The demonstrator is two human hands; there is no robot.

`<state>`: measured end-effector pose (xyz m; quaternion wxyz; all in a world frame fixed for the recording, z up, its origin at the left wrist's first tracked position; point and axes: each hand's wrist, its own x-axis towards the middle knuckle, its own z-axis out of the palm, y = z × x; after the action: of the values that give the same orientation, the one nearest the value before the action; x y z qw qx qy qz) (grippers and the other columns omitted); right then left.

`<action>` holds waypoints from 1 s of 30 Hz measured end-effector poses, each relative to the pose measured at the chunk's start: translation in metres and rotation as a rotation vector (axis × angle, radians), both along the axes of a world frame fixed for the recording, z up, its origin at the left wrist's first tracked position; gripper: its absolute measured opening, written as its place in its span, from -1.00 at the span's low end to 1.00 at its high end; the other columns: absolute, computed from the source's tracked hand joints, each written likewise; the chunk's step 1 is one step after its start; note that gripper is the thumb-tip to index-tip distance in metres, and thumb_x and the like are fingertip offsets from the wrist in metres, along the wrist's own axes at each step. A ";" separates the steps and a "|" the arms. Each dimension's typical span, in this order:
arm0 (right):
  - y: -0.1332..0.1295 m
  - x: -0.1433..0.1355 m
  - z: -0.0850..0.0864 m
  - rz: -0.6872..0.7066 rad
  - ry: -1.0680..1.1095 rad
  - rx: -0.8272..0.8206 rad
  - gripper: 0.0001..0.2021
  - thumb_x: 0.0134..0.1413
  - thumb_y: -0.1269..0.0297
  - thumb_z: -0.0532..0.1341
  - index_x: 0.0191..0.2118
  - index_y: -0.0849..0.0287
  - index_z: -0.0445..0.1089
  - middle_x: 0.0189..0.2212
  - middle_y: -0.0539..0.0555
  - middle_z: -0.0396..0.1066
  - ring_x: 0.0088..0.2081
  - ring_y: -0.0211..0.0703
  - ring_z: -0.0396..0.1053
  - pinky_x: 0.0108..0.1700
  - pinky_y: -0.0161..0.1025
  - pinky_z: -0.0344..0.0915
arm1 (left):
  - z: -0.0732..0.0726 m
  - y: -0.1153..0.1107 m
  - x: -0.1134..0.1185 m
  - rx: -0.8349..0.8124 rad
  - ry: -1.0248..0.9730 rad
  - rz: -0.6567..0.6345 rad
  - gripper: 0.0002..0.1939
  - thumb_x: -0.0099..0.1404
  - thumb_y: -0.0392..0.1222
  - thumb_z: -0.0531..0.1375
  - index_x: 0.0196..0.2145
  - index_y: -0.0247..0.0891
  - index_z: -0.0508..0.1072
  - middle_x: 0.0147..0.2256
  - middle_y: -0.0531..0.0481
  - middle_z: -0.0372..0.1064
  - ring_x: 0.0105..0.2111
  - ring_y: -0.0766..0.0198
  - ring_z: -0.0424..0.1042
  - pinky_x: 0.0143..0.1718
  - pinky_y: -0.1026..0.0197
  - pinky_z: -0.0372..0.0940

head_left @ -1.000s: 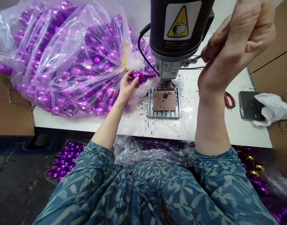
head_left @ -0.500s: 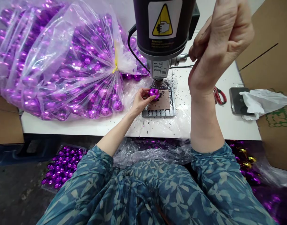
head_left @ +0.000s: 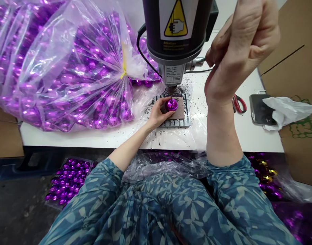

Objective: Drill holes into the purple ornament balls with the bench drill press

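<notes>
Between the thumb and fingers of my left hand (head_left: 159, 111) is a shiny purple ball (head_left: 172, 105), held on a brown board (head_left: 180, 109) that lies on a slotted metal base plate (head_left: 188, 115). Directly over the ball is the black drill press (head_left: 177, 51), its thin bit reaching down to the ball's top. My right hand (head_left: 244, 47) is raised at the right of the machine, its fingers closed round the end of a metal lever (head_left: 200, 62); most of the lever is hidden by the hand.
A big tied plastic bag of purple balls (head_left: 69, 75) fills the table's left. Dark shavings dot the white table (head_left: 260, 141). At right are red-handled scissors (head_left: 239, 104), a phone (head_left: 259, 110), a white tissue (head_left: 286, 109) and a cardboard box (head_left: 296, 75). A tray of purple balls (head_left: 69, 182) sits lower left.
My left hand has moved the purple ball slightly right and toward me, to under the drill bit. My right hand stays on the lever, with little visible shift.
</notes>
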<state>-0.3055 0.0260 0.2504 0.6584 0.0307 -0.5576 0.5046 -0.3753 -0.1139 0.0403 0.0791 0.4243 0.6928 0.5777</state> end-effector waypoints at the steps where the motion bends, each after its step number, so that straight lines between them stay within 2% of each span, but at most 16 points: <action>1: 0.000 0.001 -0.001 0.007 0.010 0.012 -0.51 0.08 -0.19 0.21 -0.48 0.18 0.18 -0.70 -0.20 -0.06 -0.66 -0.60 -0.03 -0.53 -0.43 -0.02 | -0.002 0.001 0.000 0.028 -0.031 -0.023 -0.35 0.28 0.13 0.46 0.19 -0.17 0.38 0.13 -0.21 0.50 0.14 0.00 0.54 0.21 -0.09 0.45; 7: -0.012 0.009 -0.010 0.001 0.075 0.015 -0.48 0.19 -0.08 0.21 -0.55 0.22 0.10 -0.69 -0.14 -0.09 -0.66 -0.59 -0.01 -0.53 -0.41 -0.08 | -0.007 0.003 -0.001 0.046 -0.068 -0.043 -0.27 0.24 0.27 0.46 0.17 -0.17 0.35 0.12 -0.24 0.52 0.12 -0.01 0.58 0.20 -0.10 0.48; 12: -0.015 0.009 -0.023 -0.128 0.055 0.029 -0.39 0.22 -0.28 0.10 -0.57 0.19 0.11 -0.67 -0.11 -0.26 -0.66 -0.54 -0.07 -0.56 -0.33 -0.11 | -0.006 0.001 -0.001 0.027 -0.060 -0.045 -0.27 0.26 0.29 0.44 0.18 -0.15 0.34 0.13 -0.24 0.52 0.13 -0.01 0.57 0.20 -0.10 0.47; 18: -0.012 0.009 -0.037 -0.183 0.005 0.008 -0.35 0.22 -0.31 0.14 -0.57 0.16 -0.01 -0.65 -0.10 -0.31 -0.64 -0.52 -0.11 -0.55 -0.32 -0.09 | -0.010 0.003 -0.003 0.039 -0.063 -0.049 -0.30 0.26 0.26 0.45 0.17 -0.13 0.36 0.12 -0.20 0.53 0.12 0.00 0.57 0.20 -0.11 0.46; 21: -0.011 0.009 -0.043 -0.173 0.042 0.002 -0.35 0.24 -0.25 0.18 -0.56 0.16 -0.08 -0.64 -0.10 -0.33 -0.63 -0.53 -0.14 -0.54 -0.34 -0.10 | -0.010 0.003 -0.003 0.040 -0.062 -0.053 -0.31 0.27 0.26 0.44 0.17 -0.13 0.35 0.12 -0.20 0.53 0.13 0.00 0.57 0.21 -0.10 0.46; 25: -0.007 0.007 -0.051 -0.133 0.111 0.027 -0.28 0.24 -0.19 0.23 -0.54 0.17 -0.25 -0.69 -0.09 -0.43 -0.67 -0.51 -0.27 -0.58 -0.28 -0.18 | -0.010 0.002 -0.003 0.042 -0.053 -0.047 -0.34 0.29 0.19 0.44 0.18 -0.13 0.36 0.13 -0.20 0.52 0.13 0.00 0.57 0.22 -0.11 0.46; 30: -0.002 0.007 -0.061 -0.105 0.143 0.049 -0.24 0.21 -0.13 0.26 -0.55 0.21 -0.31 -0.72 -0.09 -0.40 -0.69 -0.51 -0.21 -0.58 -0.28 -0.17 | -0.012 0.003 -0.005 0.033 -0.055 -0.061 -0.33 0.29 0.23 0.44 0.19 -0.11 0.36 0.14 -0.20 0.50 0.15 -0.01 0.55 0.23 -0.12 0.44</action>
<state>-0.2989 0.0241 0.1891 0.7211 0.0534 -0.5222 0.4522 -0.3800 -0.1112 0.0281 0.1087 0.4304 0.6675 0.5978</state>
